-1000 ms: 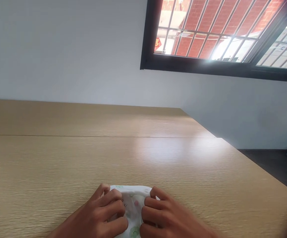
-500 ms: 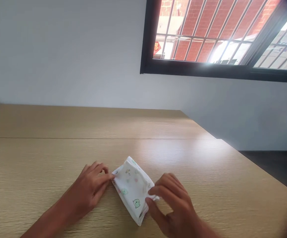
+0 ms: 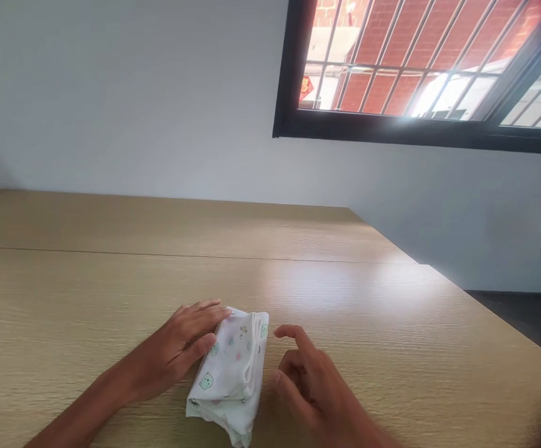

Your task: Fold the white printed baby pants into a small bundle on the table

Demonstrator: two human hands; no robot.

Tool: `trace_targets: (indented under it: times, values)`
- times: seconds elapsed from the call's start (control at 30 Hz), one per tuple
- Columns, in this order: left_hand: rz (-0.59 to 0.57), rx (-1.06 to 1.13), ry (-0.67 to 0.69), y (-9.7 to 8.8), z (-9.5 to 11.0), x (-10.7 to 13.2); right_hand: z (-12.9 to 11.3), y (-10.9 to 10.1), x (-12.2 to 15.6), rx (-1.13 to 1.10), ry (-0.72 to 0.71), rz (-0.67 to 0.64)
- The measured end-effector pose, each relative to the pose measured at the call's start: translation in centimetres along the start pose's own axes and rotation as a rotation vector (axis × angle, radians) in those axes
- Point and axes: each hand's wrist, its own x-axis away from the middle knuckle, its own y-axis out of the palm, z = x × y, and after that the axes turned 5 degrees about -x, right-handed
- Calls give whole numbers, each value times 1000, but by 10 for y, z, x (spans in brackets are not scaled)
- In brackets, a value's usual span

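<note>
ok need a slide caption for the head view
Left hand on a folded, printed white cloth; right hand beside it, above the table.

I see a white folded fabric cloth (image 3: 227, 367) patterned with green cartoon faces, and a tan wood-grained tabletop (image 3: 111, 298).

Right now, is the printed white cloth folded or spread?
Folded: the cloth shows layered edges along its right side and a loose near end.
</note>
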Motion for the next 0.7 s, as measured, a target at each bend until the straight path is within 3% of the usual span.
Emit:
trace_targets:
  times: [0.13,0.27,0.37,0.47,0.57,0.7]
  values:
    - [-37,-39,23,-2,7,6,7,-4,-9,75,15,1]
    - [-74,-18,124,-1,16,11,5,-5,-10,164,-61,-2]
    - [-102,64,223,0,16,12,3,-4,-7,207,-113,11]
    - [-116,91,211,4,12,8,4,-5,-7,201,-132,20]
    - [-20,102,166,7,5,2,7,-7,-10,217,-152,66]
    - [254,85,82,3,-1,-4,11,-8,-13,310,-101,124]
